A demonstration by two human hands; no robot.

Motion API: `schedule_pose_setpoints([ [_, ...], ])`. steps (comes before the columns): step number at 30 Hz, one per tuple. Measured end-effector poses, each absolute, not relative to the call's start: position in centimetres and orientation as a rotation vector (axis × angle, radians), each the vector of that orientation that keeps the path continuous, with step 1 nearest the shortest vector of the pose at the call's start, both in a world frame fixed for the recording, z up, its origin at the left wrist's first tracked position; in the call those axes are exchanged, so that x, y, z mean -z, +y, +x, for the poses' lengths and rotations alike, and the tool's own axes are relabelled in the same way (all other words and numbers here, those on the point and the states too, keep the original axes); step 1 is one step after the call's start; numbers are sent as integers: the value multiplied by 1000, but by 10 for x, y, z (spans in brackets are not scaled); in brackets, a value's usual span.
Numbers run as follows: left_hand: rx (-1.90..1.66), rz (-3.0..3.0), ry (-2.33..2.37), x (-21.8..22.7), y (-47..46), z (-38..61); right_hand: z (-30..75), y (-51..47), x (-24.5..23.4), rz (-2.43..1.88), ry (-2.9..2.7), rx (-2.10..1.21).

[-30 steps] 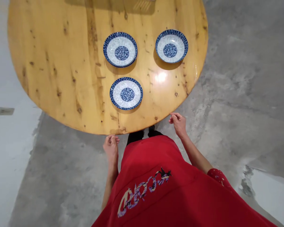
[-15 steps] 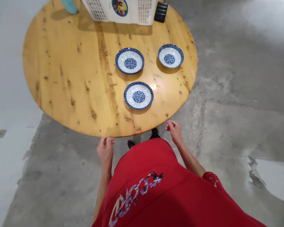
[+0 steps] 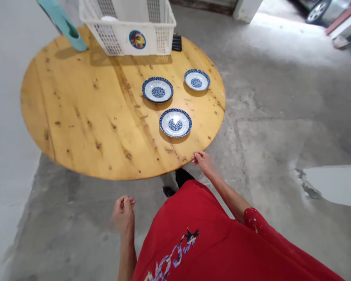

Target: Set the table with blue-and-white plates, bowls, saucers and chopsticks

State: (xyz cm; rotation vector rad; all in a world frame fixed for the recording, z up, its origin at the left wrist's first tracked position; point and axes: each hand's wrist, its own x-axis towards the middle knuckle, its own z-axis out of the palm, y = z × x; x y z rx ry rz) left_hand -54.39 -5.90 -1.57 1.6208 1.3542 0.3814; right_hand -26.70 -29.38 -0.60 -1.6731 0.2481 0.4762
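Note:
My right hand [image 3: 202,161] is at the near right edge of the round wooden table [image 3: 76,136], its fingers curled in with nothing visible in them. Lower and to the left, my left hand [image 3: 124,214] hangs over the floor, apart from the table; its fingers are loosely closed and hold nothing, and its outer side is blurred. Three blue-and-white plates lie face up on the table. The near plate [image 3: 175,123] is closest to my right hand. Behind it are a left plate [image 3: 157,90] and a smaller-looking right plate [image 3: 197,80].
A white plastic basket [image 3: 137,38] stands at the far side of the table. Left of it rises a turquoise object [image 3: 73,37]; a black ridged object [image 3: 177,42] lies to its right. A white wall bounds the left, and a car [image 3: 321,11] shows at the far right.
My view has tilted up and turned, showing more of the basket and background. My left hand has moved down, away from the table edge. My right hand is now at the edge. The plates stay put.

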Motion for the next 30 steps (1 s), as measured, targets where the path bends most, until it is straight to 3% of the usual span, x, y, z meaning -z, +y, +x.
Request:
schedule_pose_setpoints([
  [13,-328,1667,1247,-11,-12,-470,-193,-201,18,-1424,445,-426],
  [30,-177,1746,1174,-16,17,-383,-180,-187,48,-1523,428,-333],
])
